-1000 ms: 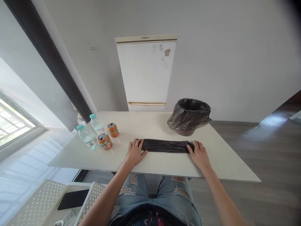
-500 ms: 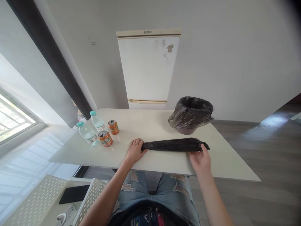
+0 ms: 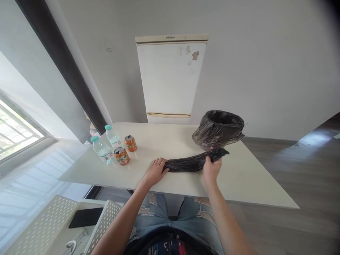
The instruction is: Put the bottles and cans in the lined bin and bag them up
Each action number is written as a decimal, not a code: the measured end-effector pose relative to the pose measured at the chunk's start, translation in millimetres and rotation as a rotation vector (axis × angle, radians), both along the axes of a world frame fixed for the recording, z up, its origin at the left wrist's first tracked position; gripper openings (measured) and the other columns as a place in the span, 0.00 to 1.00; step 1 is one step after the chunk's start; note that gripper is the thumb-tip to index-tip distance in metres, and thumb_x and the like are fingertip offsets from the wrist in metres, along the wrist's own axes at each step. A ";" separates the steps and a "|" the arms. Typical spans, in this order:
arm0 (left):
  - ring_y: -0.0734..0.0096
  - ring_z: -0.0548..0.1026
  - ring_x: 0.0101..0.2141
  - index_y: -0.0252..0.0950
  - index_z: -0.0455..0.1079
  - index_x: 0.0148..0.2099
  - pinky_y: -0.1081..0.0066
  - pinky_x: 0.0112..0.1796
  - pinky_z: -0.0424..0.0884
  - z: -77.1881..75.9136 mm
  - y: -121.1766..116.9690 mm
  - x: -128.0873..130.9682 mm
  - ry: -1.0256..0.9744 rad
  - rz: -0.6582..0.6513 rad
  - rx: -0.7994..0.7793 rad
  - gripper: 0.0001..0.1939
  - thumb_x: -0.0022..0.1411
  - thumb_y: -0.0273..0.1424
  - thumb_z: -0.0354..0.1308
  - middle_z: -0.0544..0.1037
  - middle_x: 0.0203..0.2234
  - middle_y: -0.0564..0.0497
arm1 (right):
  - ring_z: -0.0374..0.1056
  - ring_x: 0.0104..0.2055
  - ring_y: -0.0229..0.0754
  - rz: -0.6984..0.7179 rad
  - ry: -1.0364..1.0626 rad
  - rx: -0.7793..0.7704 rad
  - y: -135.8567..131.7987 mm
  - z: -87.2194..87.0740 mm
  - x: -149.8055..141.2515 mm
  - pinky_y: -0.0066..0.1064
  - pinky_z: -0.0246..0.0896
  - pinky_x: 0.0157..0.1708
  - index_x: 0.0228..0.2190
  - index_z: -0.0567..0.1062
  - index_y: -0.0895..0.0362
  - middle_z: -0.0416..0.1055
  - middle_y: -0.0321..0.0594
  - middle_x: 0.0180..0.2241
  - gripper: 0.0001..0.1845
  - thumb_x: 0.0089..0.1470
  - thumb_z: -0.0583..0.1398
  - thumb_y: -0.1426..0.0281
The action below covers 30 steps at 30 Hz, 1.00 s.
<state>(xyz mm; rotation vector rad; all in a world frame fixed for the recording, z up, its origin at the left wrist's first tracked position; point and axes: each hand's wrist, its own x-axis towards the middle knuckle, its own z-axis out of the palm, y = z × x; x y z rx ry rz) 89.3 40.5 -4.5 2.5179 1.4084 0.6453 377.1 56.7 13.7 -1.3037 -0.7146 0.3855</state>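
A folded black plastic garbage bag (image 3: 186,164) stretches across the white table between my hands, bent upward toward its right side. My left hand (image 3: 156,169) holds its left end down against the tabletop, fingers over the plastic and thumb alongside. Wrapped round the bag close to its right end, my right hand (image 3: 211,168) lifts that part off the table, with a loose tip sticking out beyond the fist. Just behind it stands a small bin (image 3: 218,129) lined with another black bag, whose edge is folded over the rim.
Two clear bottles with green caps (image 3: 103,150) and two orange drink cans (image 3: 122,156) stand on the table (image 3: 159,140) at the left. A white perforated basket (image 3: 57,216) with a black flat object (image 3: 85,217) sits lower left. Beyond the table is a fridge (image 3: 170,78).
My right hand turned, took hold of the bag's right end, and moved inward and up with it. The flat strip became narrower and bent. My left hand stays at the left end.
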 end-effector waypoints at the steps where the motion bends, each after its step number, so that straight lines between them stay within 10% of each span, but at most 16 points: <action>1: 0.55 0.73 0.53 0.41 0.66 0.59 0.55 0.55 0.67 0.2 0.1 0.4 0.008 0.001 0.005 0.15 0.73 0.35 0.55 0.75 0.52 0.44 | 0.71 0.60 0.54 0.033 -0.170 0.004 -3.0 2.5 -8.7 0.53 0.60 0.66 0.60 0.73 0.59 0.76 0.51 0.56 0.31 0.54 0.59 0.70; 7: 0.53 0.73 0.54 0.40 0.65 0.60 0.54 0.56 0.67 -3.4 2.0 -1.7 -0.024 -0.008 0.000 0.17 0.71 0.36 0.58 0.76 0.52 0.44 | 0.58 0.71 0.54 0.678 -0.828 -0.132 -18.8 -3.4 -61.7 0.54 0.52 0.71 0.70 0.60 0.52 0.61 0.47 0.69 0.39 0.59 0.53 0.72; 12: 0.53 0.73 0.58 0.41 0.50 0.73 0.53 0.59 0.66 -3.7 4.0 -7.9 -0.215 0.003 -0.102 0.39 0.68 0.41 0.64 0.75 0.57 0.41 | 0.42 0.78 0.55 0.938 -1.222 -0.343 -15.8 -18.0 -81.9 0.57 0.37 0.75 0.73 0.53 0.57 0.49 0.51 0.75 0.39 0.63 0.53 0.69; 16: 0.56 0.74 0.56 0.44 0.64 0.63 0.56 0.58 0.68 0.8 5.1 -8.6 -0.195 -0.045 -0.098 0.23 0.69 0.37 0.61 0.75 0.54 0.45 | 0.38 0.78 0.56 1.094 -1.207 -0.349 -7.9 -12.1 -74.2 0.55 0.36 0.75 0.75 0.45 0.60 0.44 0.54 0.76 0.45 0.67 0.55 0.57; 21: 0.60 0.74 0.49 0.41 0.69 0.49 0.60 0.54 0.70 -0.1 7.4 -6.7 -0.220 -0.029 -0.066 0.08 0.69 0.27 0.55 0.73 0.47 0.47 | 0.40 0.78 0.52 1.022 -1.102 -0.198 2.3 1.8 -46.2 0.54 0.35 0.76 0.75 0.47 0.50 0.47 0.45 0.76 0.37 0.72 0.47 0.54; 30: 0.60 0.72 0.49 0.41 0.65 0.50 0.59 0.55 0.71 -0.5 8.5 -4.2 -0.211 0.110 -0.061 0.22 0.56 0.16 0.49 0.71 0.48 0.46 | 0.46 0.77 0.54 0.947 -1.360 -0.301 7.3 -37.1 -24.4 0.55 0.41 0.75 0.72 0.58 0.58 0.49 0.50 0.75 0.34 0.73 0.45 0.56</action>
